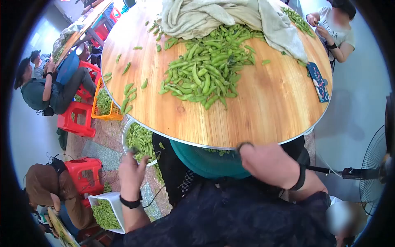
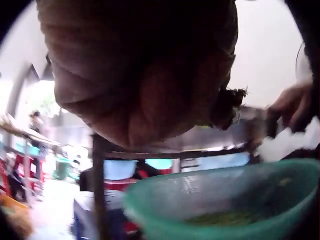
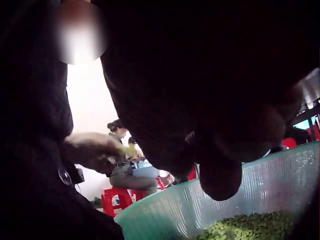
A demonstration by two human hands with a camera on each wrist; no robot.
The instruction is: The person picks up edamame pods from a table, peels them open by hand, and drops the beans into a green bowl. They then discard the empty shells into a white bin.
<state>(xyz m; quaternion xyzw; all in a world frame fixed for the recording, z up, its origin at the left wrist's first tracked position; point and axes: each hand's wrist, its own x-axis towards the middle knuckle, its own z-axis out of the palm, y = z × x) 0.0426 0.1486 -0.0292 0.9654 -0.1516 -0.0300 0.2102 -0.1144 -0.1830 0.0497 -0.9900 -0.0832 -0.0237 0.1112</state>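
Note:
In the head view my left hand (image 1: 131,177) is raised left of my lap, near a white basin of pods (image 1: 140,138). Its thumb and forefinger stand apart; a yellow-green blur shows by its fingers in the right wrist view. My right hand (image 1: 269,164) is bent at the table's front edge, above the right side of a green basin (image 1: 193,158); whether it holds anything is hidden. Dark coverings show on some fingertips. Shelled beans (image 3: 250,227) lie in the green basin. A heap of green pods (image 1: 201,78) lies on the round wooden table (image 1: 263,107).
A pale cloth (image 1: 230,14) covers the back of the heap. A blue patterned item (image 1: 319,82) lies at the table's right edge. At left stand red stools (image 1: 78,119), an orange crate (image 1: 109,113) and a white container (image 1: 119,210); a fan (image 1: 372,173) stands right. Several people sit around.

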